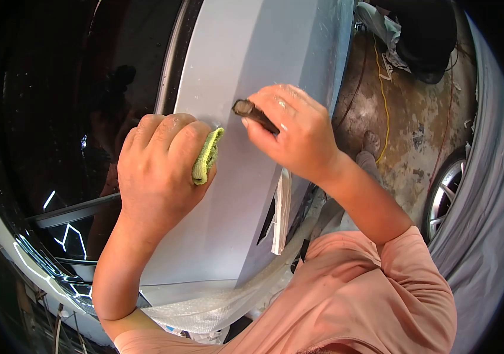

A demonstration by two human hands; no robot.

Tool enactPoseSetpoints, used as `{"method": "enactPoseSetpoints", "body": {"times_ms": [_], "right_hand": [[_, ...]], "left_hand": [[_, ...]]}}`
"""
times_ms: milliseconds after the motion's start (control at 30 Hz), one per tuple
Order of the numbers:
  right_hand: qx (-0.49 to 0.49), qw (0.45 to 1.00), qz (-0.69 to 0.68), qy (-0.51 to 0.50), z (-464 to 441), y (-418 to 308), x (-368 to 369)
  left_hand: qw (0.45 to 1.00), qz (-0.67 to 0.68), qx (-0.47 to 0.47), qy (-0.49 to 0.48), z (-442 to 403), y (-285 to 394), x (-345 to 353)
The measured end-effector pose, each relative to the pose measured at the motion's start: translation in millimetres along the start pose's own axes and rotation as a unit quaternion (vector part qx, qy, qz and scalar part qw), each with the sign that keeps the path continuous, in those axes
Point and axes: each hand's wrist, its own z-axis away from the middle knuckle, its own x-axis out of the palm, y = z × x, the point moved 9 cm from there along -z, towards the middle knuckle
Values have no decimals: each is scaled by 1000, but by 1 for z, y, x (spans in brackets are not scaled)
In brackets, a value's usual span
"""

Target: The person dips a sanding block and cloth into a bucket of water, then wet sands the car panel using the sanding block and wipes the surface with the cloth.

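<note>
A folded yellow-green cloth (207, 158) is gripped in my left hand (160, 156), its edge showing beside the thumb. This hand is over the silver-grey car panel (228, 200), near the dark glass. My right hand (296, 127) is wrapped round a dark, narrow object (255, 113) with a light, worn-looking end; its kind is not clear, and the palm hides the rest. Both are close above the panel or against it; contact cannot be made out. The knuckles look wet.
Dark car glass (57, 118) with reflections fills the left. White paper masking (281, 215) and translucent sheeting (204, 310) hang near my body. To the right are a stained floor (408, 135), a yellow cord (383, 100), a car wheel (445, 192) and a grey cover (488, 236).
</note>
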Motion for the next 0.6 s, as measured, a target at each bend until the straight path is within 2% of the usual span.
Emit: {"method": "enactPoseSetpoints", "body": {"times_ms": [100, 200, 300, 500, 600], "right_hand": [[-5, 999, -19, -35, 10, -10, 5], [-16, 1000, -9, 2, 1, -1, 2], [-3, 1000, -17, -25, 7, -9, 4], [-2, 1000, -11, 2, 5, -5, 2], [8, 999, -22, -24, 6, -7, 4]], "left_hand": [[1000, -3, 0, 2, -1, -1, 0], [1000, -1, -5, -7, -1, -1, 0], [1000, -5, -4, 2, -1, -1, 0], [1000, -6, -6, -5, 0, 0, 1], [1000, -11, -6, -1, -1, -1, 0]]}}
